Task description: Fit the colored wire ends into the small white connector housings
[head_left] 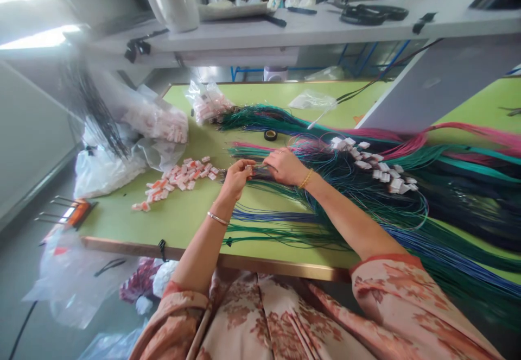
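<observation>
My left hand [239,177] is closed in a pinch over the table, with a small pale piece, apparently a plastic connector, between thumb and fingertips. Close beside it, my right hand [284,165] pinches a thin wire, its fingertips pointing at the left hand. Under both hands lie loose wires [280,216] in green, blue and pink. A pile of white-and-orange connectors [183,175] is spread left of my left hand. Beyond my right wrist, several white connectors [380,167] sit on the wire bundle. The fingers partly hide what they grip.
A black tape roll [270,134] lies behind the hands. Plastic bags of connectors [207,102] stand at the back left. An orange pronged tool [77,213] sits by the left edge. Above the green table [138,229] runs a shelf [244,34] with scissors [372,13].
</observation>
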A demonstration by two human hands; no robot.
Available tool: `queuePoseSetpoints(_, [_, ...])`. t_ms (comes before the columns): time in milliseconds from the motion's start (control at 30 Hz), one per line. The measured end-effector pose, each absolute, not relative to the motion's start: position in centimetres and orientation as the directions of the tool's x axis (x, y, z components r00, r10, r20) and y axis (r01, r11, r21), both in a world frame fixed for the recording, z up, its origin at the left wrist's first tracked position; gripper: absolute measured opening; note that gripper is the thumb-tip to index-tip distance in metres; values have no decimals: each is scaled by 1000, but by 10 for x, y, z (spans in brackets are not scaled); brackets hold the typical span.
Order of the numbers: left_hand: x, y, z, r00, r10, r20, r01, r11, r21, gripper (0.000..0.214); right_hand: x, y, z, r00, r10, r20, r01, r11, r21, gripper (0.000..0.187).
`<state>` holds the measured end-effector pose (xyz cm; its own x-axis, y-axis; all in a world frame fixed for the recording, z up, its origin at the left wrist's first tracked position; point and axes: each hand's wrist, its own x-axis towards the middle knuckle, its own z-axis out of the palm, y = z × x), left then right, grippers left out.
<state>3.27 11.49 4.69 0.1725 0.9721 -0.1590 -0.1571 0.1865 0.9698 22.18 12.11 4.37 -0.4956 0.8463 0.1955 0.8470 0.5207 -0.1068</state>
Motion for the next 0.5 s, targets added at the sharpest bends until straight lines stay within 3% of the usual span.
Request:
queuePoseSetpoints(133, [41,112,40,177,967,-185,-176,217,960,24,226,120,40,-484,859,167,873,485,37,27])
queuePoseSetpoints(267, [46,112,34,199,965,-168,-102,191,976,37,224,119,37,-502,846,177,862,506,30,25])
queuePoseSetpoints(400, [37,116,37,344,929,-136,-45,161,986,35,228,124,39,-548,824,144,836,547,49,23])
queuePoseSetpoints(500, [30,120,37,351,928,-121,50,110,993,25,234,130,49,-556,828,65,827,560,-56,17])
